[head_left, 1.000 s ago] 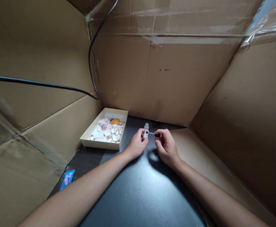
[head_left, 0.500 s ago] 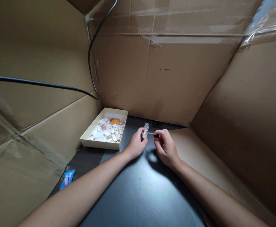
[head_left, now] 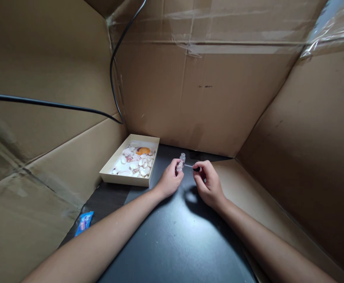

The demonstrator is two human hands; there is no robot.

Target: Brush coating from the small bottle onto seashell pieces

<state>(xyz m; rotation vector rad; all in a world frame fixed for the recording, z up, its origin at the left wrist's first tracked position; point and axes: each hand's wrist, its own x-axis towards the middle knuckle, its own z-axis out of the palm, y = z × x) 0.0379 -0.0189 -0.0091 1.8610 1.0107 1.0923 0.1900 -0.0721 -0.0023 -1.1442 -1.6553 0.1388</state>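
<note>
My left hand [head_left: 171, 179] is closed around a small clear bottle [head_left: 182, 158] with an uncapped neck at its top. A whitish, bumpy part of the bottle shows beside my thumb and fingers. In a pinch, my right hand [head_left: 208, 184] holds a black cap [head_left: 196, 169] with a thin, clear applicator stick [head_left: 188, 166] pointing left. The stick's tip is close to the bottle's side, outside the neck; I cannot tell whether it touches. Both hands are just above the dark table [head_left: 163, 239].
At the left rear stands a cream tray [head_left: 130, 180] holding several white shells [head_left: 144, 164] and an orange-brown one [head_left: 143, 151]. A blue packet [head_left: 84, 223] lies near my left forearm. Cardboard walls [head_left: 172, 94] enclose the table, and a black cable [head_left: 112, 65] hangs at the left.
My right hand has moved slightly right with the black cap and stick, away from the bottle. The left hand and the bottle have hardly moved.
</note>
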